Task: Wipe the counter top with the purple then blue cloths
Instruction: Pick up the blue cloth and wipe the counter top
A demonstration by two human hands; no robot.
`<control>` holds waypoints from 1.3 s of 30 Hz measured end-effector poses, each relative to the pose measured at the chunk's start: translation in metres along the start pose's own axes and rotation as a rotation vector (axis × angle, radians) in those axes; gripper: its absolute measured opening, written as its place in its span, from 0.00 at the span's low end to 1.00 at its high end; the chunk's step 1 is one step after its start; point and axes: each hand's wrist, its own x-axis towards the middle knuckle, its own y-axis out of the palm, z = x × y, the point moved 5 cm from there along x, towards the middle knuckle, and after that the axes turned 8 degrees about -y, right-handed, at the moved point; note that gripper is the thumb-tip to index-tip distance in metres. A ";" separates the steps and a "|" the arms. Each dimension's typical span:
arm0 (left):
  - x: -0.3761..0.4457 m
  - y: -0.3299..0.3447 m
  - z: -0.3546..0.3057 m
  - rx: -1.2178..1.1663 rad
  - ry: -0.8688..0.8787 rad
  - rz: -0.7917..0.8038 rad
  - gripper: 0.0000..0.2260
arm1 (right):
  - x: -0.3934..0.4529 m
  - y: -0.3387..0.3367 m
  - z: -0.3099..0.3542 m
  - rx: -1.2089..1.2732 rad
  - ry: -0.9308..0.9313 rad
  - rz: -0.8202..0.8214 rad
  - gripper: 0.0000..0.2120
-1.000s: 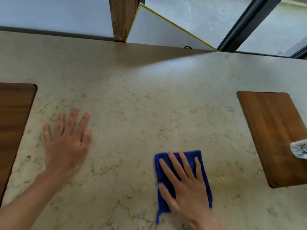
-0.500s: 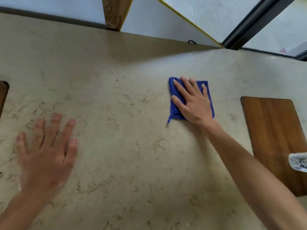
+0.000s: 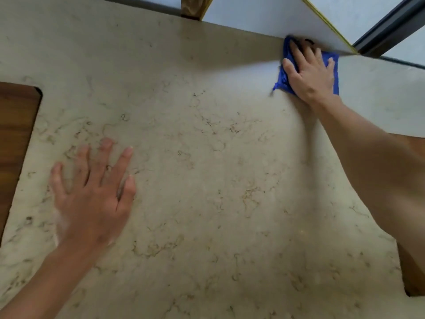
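Blue cloth (image 3: 334, 72) lies flat under your right hand (image 3: 310, 74) at the far edge of the tabletop (image 3: 207, 157), pushed right up against the white panel (image 3: 264, 19) that stands along the back. Your fingers are spread over the cloth and your palm bears down on it, so the grip here is a flat press and not a pinch; that suits wiping, since it keeps the whole cloth in contact with the stone. Your right arm is stretched almost fully out, which is likely why your left hand (image 3: 92, 196) rests open and empty on the near side of the tabletop, fingers splayed, taking your weight as you lean. One corner of the cloth trails loose at the lower left of your hand and could fold under on the pull back. No purple cloth is in view, so you seem to be on the second cloth of the task. A wooden board (image 3: 16, 139) sits at the left edge, well apart from both hands.
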 end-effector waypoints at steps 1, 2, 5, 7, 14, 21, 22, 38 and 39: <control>-0.001 -0.002 -0.001 -0.007 -0.006 0.002 0.25 | -0.004 0.002 0.011 0.004 -0.009 -0.012 0.31; -0.002 -0.003 -0.002 -0.011 -0.013 -0.002 0.25 | -0.010 0.004 0.025 0.010 -0.029 -0.024 0.31; -0.002 -0.005 -0.002 -0.028 -0.029 0.001 0.25 | -0.040 0.013 0.079 0.035 -0.101 -0.027 0.30; -0.001 -0.005 -0.002 -0.044 -0.017 0.025 0.24 | -0.072 0.023 0.117 0.038 -0.145 -0.003 0.30; -0.001 -0.006 0.000 0.019 -0.027 0.041 0.24 | -0.256 0.053 0.242 0.093 -0.321 -0.145 0.28; 0.000 -0.001 0.007 -0.033 -0.055 0.121 0.24 | -0.305 0.052 0.235 0.169 -0.369 -0.177 0.25; -0.001 -0.002 0.005 -0.033 -0.049 0.115 0.23 | -0.308 0.049 0.213 0.146 -0.328 -0.187 0.25; -0.003 -0.003 -0.005 0.014 -0.008 0.041 0.25 | -0.323 0.050 0.182 0.046 -0.115 -0.136 0.26; -0.004 -0.004 -0.005 0.005 -0.012 0.035 0.25 | -0.317 0.052 0.203 0.078 -0.132 -0.139 0.26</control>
